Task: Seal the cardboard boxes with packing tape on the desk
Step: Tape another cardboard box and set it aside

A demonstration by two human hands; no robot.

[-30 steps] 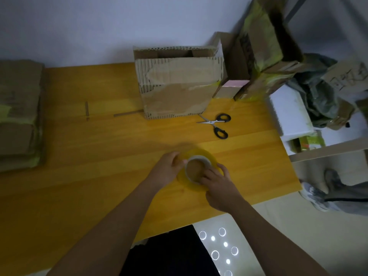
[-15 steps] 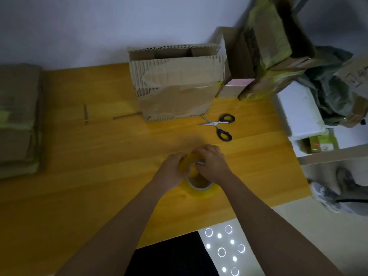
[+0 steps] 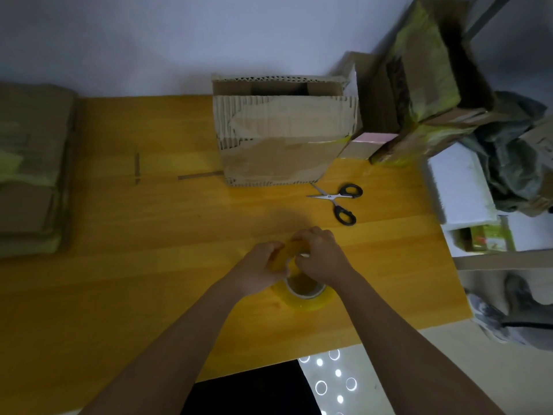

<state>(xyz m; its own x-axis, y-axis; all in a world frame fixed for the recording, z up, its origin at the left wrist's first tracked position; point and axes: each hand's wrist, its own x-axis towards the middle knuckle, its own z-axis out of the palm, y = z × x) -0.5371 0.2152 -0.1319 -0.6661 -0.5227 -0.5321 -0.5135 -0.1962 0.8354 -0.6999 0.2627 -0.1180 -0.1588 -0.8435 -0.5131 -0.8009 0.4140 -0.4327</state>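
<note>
A yellowish roll of packing tape (image 3: 302,298) stands tilted on the wooden desk (image 3: 149,265), near its front edge. My left hand (image 3: 258,269) grips the roll's left side. My right hand (image 3: 321,256) curls over its upper rim, fingertips on the outer band. The upper part of the roll is hidden by both hands. A worn cardboard box (image 3: 281,136) with its top open stands at the back of the desk, well beyond my hands.
Black-handled scissors (image 3: 339,202) lie open between the box and my hands. A stack of flat cardboard (image 3: 30,169) sits at the desk's left end. More boxes (image 3: 419,85) crowd the back right corner. White foam (image 3: 457,187) and clutter lie beyond the desk's right edge.
My right hand moved from the roll's near right side up over its top rim. The roll tipped up from lying flat. My left hand stayed on the left side.
</note>
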